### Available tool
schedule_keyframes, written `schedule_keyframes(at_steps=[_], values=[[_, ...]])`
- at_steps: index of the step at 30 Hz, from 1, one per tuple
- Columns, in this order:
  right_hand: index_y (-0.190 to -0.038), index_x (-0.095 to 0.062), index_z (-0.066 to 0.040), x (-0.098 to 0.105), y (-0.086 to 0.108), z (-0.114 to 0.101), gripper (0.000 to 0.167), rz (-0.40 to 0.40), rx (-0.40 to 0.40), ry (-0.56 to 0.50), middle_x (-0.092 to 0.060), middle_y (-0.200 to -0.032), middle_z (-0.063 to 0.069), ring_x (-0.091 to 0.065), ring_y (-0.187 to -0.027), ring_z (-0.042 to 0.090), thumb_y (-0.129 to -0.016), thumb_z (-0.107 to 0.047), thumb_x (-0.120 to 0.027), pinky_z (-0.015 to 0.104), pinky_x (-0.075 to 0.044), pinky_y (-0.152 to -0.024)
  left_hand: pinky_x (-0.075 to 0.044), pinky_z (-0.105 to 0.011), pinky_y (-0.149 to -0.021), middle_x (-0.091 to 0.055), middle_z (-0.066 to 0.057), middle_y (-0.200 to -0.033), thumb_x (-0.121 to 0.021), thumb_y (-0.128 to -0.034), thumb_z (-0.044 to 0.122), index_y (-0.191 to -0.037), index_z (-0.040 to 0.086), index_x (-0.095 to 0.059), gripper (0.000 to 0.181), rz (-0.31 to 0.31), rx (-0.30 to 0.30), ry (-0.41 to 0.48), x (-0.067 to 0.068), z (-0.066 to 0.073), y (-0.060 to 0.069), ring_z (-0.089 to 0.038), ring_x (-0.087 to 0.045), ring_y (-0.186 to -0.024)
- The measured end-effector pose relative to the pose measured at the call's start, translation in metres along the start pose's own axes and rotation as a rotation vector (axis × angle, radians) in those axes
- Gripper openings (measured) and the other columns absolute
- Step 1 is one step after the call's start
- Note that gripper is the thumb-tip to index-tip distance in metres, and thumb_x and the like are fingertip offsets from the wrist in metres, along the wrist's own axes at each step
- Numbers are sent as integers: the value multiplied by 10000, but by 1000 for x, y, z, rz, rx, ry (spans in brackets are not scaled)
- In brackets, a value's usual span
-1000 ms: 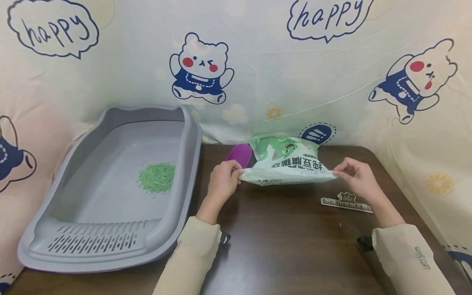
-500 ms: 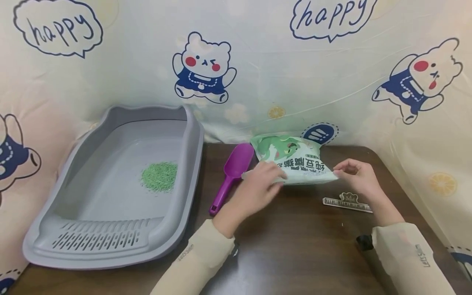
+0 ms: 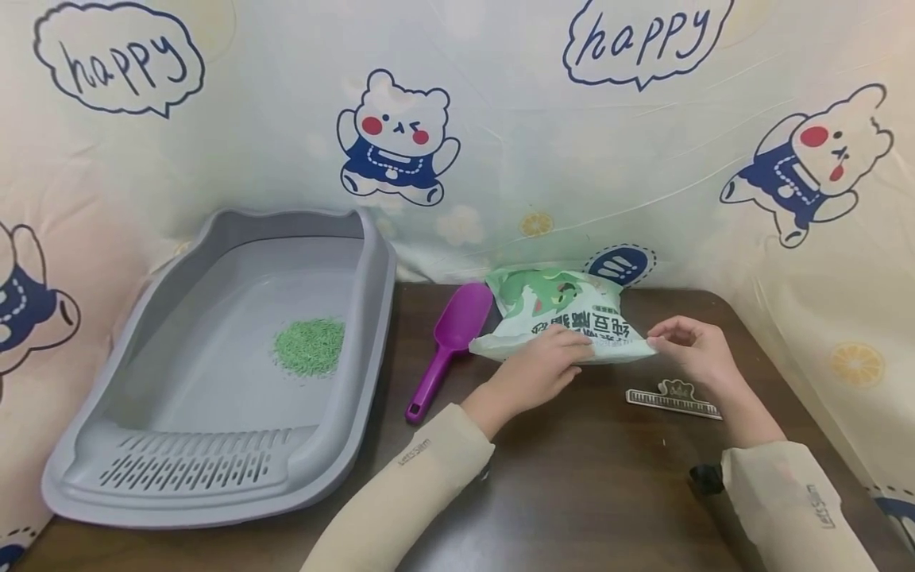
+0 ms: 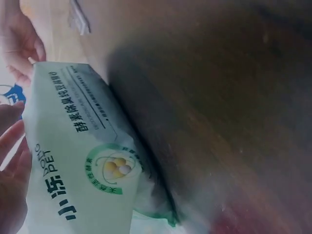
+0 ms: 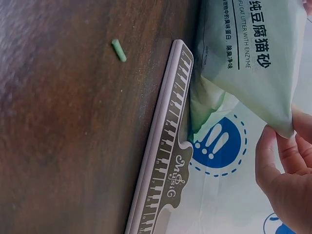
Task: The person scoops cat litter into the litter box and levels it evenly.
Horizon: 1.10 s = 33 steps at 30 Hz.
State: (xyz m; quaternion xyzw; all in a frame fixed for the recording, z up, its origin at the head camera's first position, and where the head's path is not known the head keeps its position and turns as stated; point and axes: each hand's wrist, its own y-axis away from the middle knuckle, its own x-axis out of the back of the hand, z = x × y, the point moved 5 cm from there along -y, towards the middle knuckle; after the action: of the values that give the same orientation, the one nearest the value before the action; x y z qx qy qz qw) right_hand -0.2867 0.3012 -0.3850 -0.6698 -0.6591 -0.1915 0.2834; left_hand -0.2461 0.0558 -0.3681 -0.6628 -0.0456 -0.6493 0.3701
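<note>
A pale green bag of cat litter (image 3: 557,302) lies at the back of the table, its top end toward me. My right hand (image 3: 695,349) pinches the bag's right top corner between thumb and fingertips, plainly seen in the right wrist view. My left hand (image 3: 539,367) lies at the middle of the bag's top edge, fingers fairly straight and touching it. In the left wrist view, the fingers of that left hand (image 4: 12,161) are partly cut off at the frame's side, beside the bag's printed front (image 4: 83,141).
A purple scoop (image 3: 453,334) lies left of the bag. Farther left stands a grey litter tray (image 3: 193,318) with green pellets (image 3: 310,347) in it. A long clip (image 3: 672,399) with a piano-key print lies below my right hand. One green pellet (image 5: 119,50) lies near it.
My left hand has let go of the bag's left top corner and moved right to the middle of the top edge, uncovering the scoop's handle. My right hand keeps its corner.
</note>
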Motion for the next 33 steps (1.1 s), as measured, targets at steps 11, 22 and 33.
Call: schedule_keyframes(at_steps=[11, 22, 33], values=[[-1082, -668, 21, 0, 2, 2, 306, -5, -16, -33, -657, -805, -256, -587, -829, 96, -937, -247, -694, 234, -478, -680, -427, -237, -1070, -657, -13, -1296, -720, -911, 149, -1262, 142, -695, 352, -93, 107, -68, -16, -23, -5, -196, -558, -1218], [-979, -716, -24, 3, 11, -13, 138, 138, 213, 61, -721, -911, -103, -552, -803, -75, -889, -125, -742, 127, -435, -671, -222, -459, -1226, -625, -36, -1127, -703, -904, 100, -1192, 153, -742, 296, -29, 135, -46, -16, -28, -5, -188, -573, -1118], [-918, -714, -80, -36, 26, -65, 248, 82, 775, 322, -717, -943, 48, -550, -905, 175, -726, 36, -820, 265, -448, -743, -469, -247, -971, -660, 1, -1017, -712, -911, 151, -1161, 176, -758, 256, -80, 204, 25, -18, -35, -6, -139, -585, -963]])
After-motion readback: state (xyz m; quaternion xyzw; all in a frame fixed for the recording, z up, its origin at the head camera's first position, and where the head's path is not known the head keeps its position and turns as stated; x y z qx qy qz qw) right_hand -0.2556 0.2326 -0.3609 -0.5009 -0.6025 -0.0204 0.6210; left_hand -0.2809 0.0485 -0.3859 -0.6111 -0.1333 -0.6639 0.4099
